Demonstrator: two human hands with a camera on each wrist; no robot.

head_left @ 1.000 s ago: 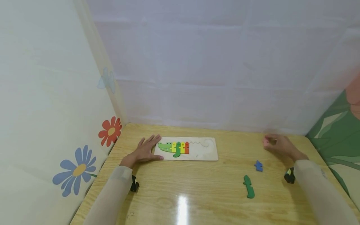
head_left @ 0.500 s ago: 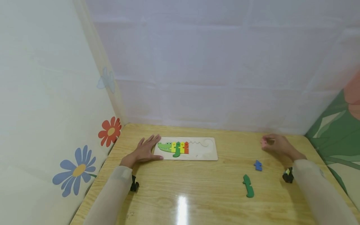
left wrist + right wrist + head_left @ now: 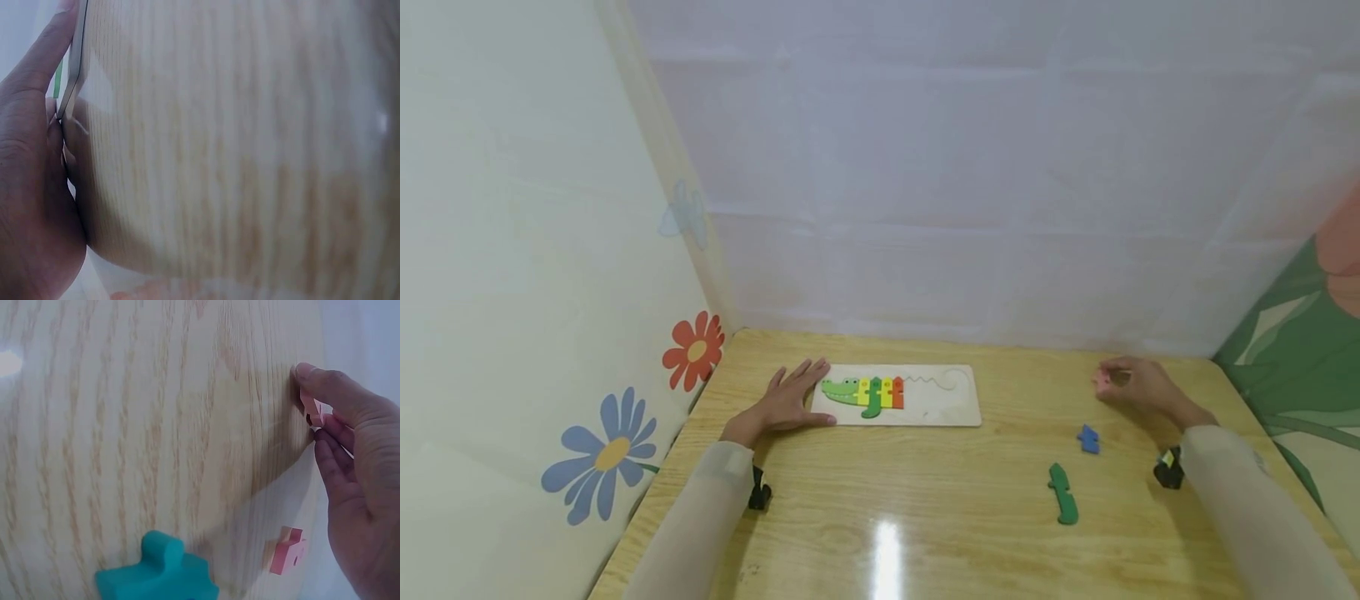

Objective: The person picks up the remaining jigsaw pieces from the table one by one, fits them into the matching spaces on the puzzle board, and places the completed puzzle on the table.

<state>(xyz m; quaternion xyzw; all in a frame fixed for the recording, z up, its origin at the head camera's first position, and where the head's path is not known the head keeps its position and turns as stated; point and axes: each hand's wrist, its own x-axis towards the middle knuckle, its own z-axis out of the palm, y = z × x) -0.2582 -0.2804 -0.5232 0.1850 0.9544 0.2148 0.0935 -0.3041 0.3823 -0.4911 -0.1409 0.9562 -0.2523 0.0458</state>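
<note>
My left hand (image 3: 786,402) lies with fingers spread at the left end of a pale wooden puzzle board (image 3: 940,413). On that board a crocodile head (image 3: 841,392) joins yellow, green and orange pieces. At the right, my right hand (image 3: 1150,390) pinches a pink piece (image 3: 1102,381) between thumb and fingers, low over the table. In the right wrist view the pinched pink piece (image 3: 311,410) is partly covered by the fingers, and a second pink piece (image 3: 288,552) lies below. The left wrist view shows my left hand (image 3: 37,162) against the board's edge (image 3: 76,62).
A blue piece (image 3: 1089,439) lies on the table near my right hand, and a long green piece (image 3: 1063,494) is closer to me. A teal piece (image 3: 156,572) shows at the bottom of the right wrist view. White cloth (image 3: 925,208) hangs behind the table.
My right hand has shifted slightly left with the pink piece. My left hand stays where it was on the board.
</note>
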